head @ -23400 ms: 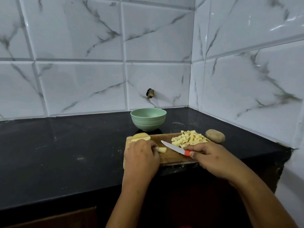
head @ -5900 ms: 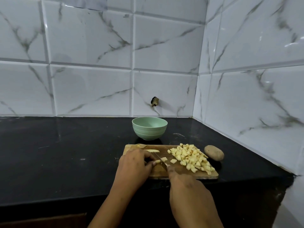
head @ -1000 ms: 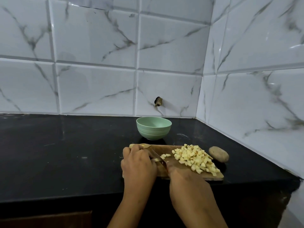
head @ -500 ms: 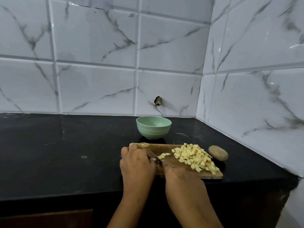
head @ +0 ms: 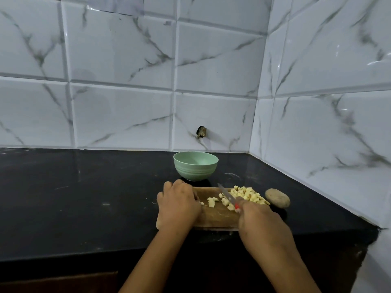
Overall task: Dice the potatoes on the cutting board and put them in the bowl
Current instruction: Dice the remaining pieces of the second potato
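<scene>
Left hand point(head: 178, 205) lies knuckles-up on the left end of the board point(head: 215, 217), fingers curled down. Whether it pins a potato piece cannot be told, since the hand hides what is under it. Behind the board, centre frame, the bowl point(head: 195, 166) stands on the tabletop point(head: 84, 197) with no dice visible in it. A few loose dice point(head: 211, 201) lie mid-board, just left of the knife point(head: 226, 194), whose blade slants up and away from them. Right hand point(head: 260, 218) is clenched round the knife's red handle at the board's near right edge. Beyond it sits the main pile point(head: 247, 194), and a whole potato point(head: 277, 198) rests on the tabletop just off the board's right end.

The step appears to be gathering cut dice toward the pile. It is best done with the blade laid low and swept rightward, edge turned away from the left fingertips, which should be tucked. With one potato uncut and the bowl unfilled, the task looks roughly half done.
</scene>
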